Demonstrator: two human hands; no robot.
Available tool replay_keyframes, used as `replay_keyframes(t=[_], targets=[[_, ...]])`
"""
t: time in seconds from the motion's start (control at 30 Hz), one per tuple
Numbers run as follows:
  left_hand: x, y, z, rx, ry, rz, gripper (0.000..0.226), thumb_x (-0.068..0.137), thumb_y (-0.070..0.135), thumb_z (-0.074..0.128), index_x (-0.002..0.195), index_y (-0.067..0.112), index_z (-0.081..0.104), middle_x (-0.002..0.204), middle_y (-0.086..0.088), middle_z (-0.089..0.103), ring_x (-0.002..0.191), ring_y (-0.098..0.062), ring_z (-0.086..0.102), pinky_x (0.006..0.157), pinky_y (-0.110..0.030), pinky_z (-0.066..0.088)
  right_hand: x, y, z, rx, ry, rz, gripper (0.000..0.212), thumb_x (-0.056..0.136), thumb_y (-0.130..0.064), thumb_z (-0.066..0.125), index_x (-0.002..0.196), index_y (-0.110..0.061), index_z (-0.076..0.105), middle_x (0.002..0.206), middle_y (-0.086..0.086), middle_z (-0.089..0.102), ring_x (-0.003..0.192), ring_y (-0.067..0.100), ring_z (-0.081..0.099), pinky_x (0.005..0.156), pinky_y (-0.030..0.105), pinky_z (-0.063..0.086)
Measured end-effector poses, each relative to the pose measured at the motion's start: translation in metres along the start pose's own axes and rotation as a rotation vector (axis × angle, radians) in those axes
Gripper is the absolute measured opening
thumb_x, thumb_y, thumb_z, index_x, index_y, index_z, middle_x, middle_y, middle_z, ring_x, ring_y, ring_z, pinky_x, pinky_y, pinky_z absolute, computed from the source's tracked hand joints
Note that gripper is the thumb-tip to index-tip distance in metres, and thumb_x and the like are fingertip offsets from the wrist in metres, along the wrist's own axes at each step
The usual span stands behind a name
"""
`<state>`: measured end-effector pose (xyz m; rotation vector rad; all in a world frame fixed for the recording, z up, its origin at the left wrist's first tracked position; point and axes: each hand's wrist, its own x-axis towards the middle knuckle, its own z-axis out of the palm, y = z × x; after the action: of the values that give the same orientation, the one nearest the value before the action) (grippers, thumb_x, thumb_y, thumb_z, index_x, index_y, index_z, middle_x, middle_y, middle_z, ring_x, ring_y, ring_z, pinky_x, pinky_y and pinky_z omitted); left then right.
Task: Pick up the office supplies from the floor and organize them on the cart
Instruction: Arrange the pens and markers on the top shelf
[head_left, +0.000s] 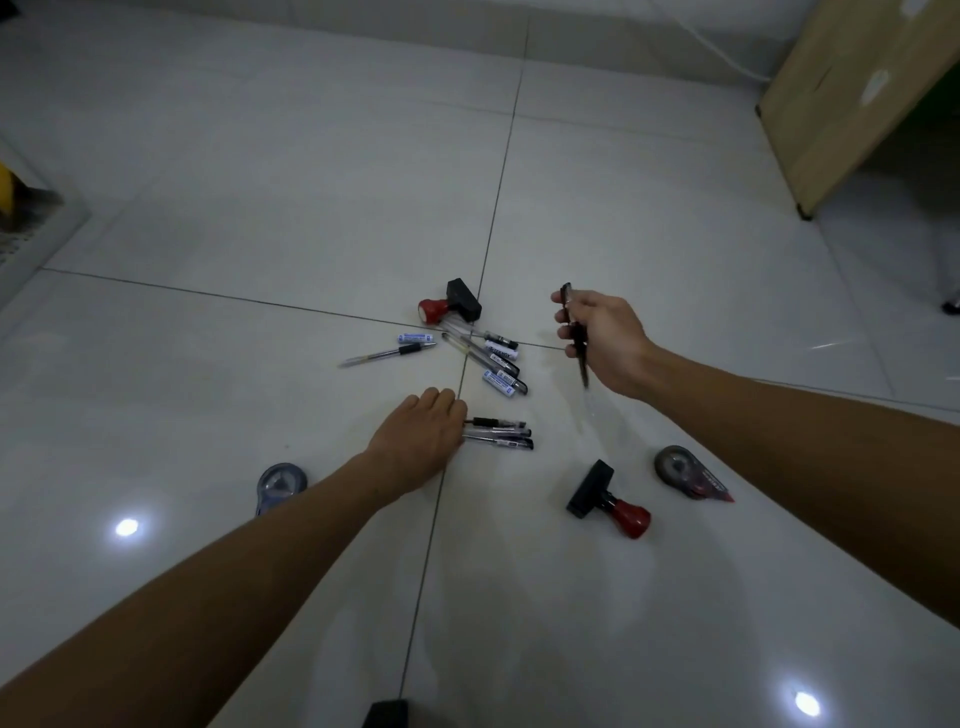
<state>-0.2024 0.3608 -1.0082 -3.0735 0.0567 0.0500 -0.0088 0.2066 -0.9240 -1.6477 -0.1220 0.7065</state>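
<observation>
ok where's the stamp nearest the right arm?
In the head view, the red-handled stamp lies on the floor tile, lower right of centre, just left of the red-tipped correction tape and below the right hand.

On the floor (260, 208), a stamp (451, 305) lies farthest from the person, with a loose heap of pens (488, 358) just in front of it and 1 single pen (387, 354) to the heap's left. Nearer, 3 pens (501, 434) lie side by side at the left hand (415, 449), and the right hand (597, 338) holds a pen (579, 345) above the floor to the heap's right. Nearest, a tape dispenser (280, 486) lies left beside the left forearm, while a 2nd stamp (608, 499) and a 2nd tape dispenser (688, 475) lie right
</observation>
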Motion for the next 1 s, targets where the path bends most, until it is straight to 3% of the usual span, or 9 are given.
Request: replay_keyframes(t=[0.1, 0.2, 0.3, 0.4, 0.5, 0.57, 0.63, 0.73, 1.0], targets=[[0.0, 0.002, -0.007, -0.245, -0.149, -0.157, 0.025, 0.101, 0.031, 0.047, 0.115, 0.011, 0.052, 0.11, -0.008, 0.054, 0.096, -0.023, 0.05, 0.074, -0.031, 0.037, -0.003, 0.0, 0.006, 0.035, -0.054, 0.033, 0.02, 0.103, -0.005, 0.043, 0.106, -0.008, 0.063, 0.087, 0.005, 0.056, 0.071, 0.016, 0.06, 0.059, 0.026, 0.048], [0.0, 0.001, -0.016, -0.56, -0.24, -0.343, 0.021, 0.1, 0.03, 0.052, 0.107, 0.011, 0.058, 0.107, -0.008, 0.057, 0.093, -0.021, 0.051, 0.078, -0.033, 0.042, -0.008, -0.004, 0.012, 0.108, -0.111, 0.058, 0.021, 0.102, -0.001, 0.043, 0.115, -0.003, 0.059, 0.092, 0.01, 0.059, 0.079, 0.023, 0.066, 0.071, 0.036, 0.059], [-0.002, -0.005, -0.024, -0.967, -0.302, -0.469, 0.02, 0.1, 0.024, 0.051, 0.102, 0.007, 0.062, 0.099, -0.008, 0.065, 0.084, -0.019, 0.057, 0.074, -0.032, 0.045, -0.014, -0.007, 0.019, 0.154, -0.167, 0.075, 0.02, 0.103, 0.001, 0.041, 0.114, -0.001, 0.057, 0.098, 0.015, 0.058, 0.081, 0.028, 0.068, 0.074, 0.041, 0.061], [-0.004, -0.002, -0.033, -1.444, -0.254, -0.617, 0.021, 0.104, 0.021, 0.045, 0.1, 0.006, 0.059, 0.093, -0.006, 0.071, 0.077, -0.014, 0.065, 0.071, -0.026, 0.047, -0.018, -0.009, 0.024, 0.171, -0.203, 0.091, 0.021, 0.102, 0.002, 0.041, 0.117, 0.001, 0.055, 0.104, 0.018, 0.058, 0.086, 0.031, 0.07, 0.086, 0.049, 0.059], [-0.003, 0.006, -0.042, -1.674, -0.126, -0.684, 0.02, 0.105, 0.018, 0.043, 0.099, 0.006, 0.058, 0.086, -0.006, 0.067, 0.075, -0.014, 0.066, 0.067, -0.023, 0.052, -0.023, -0.013, 0.031, 0.146, -0.239, 0.082, 0.021, 0.102, 0.003, 0.04, 0.119, 0.0, 0.053, 0.103, 0.017, 0.061, 0.089, 0.031, 0.073, 0.085, 0.046, 0.059], [-0.002, 0.01, -0.048, -1.821, -0.048, -0.696, 0.016, 0.105, 0.015, 0.044, 0.102, 0.007, 0.057, 0.084, -0.009, 0.064, 0.077, -0.019, 0.068, 0.075, -0.03, 0.057, -0.027, -0.015, 0.035, 0.103, -0.247, 0.073, 0.022, 0.102, 0.002, 0.042, 0.122, 0.0, 0.051, 0.101, 0.017, 0.064, 0.094, 0.031, 0.073, 0.086, 0.045, 0.059], [-0.002, 0.012, -0.054, -1.908, 0.013, -0.701, 0.014, 0.104, 0.014, 0.045, 0.107, 0.007, 0.057, 0.088, -0.011, 0.066, 0.077, -0.021, 0.07, 0.077, -0.037, 0.059, -0.03, -0.016, 0.041, 0.06, -0.25, 0.075, 0.023, 0.101, 0.0, 0.047, 0.124, -0.001, 0.05, 0.102, 0.016, 0.066, 0.097, 0.031, 0.073, 0.086, 0.044, 0.059], [-0.003, 0.016, -0.06, -1.929, 0.099, -0.688, 0.014, 0.103, 0.013, 0.047, 0.111, 0.008, 0.057, 0.098, -0.01, 0.07, 0.08, -0.02, 0.071, 0.072, -0.035, 0.058, -0.037, -0.015, 0.049, -0.002, -0.251, 0.065, 0.025, 0.1, 0.0, 0.051, 0.125, 0.0, 0.05, 0.105, 0.018, 0.065, 0.093, 0.026, 0.072, 0.073, 0.036, 0.062], [-0.009, 0.015, -0.065, -1.878, 0.215, -0.658, 0.017, 0.102, 0.015, 0.051, 0.116, 0.011, 0.06, 0.111, -0.006, 0.073, 0.103, -0.018, 0.071, 0.08, -0.037, 0.06, -0.042, -0.016, 0.056, -0.154, -0.232, 0.064, 0.027, 0.099, -0.008, 0.056, 0.125, -0.002, 0.052, 0.105, 0.016, 0.072, 0.091, 0.026, 0.075, 0.068, 0.033, 0.06]])
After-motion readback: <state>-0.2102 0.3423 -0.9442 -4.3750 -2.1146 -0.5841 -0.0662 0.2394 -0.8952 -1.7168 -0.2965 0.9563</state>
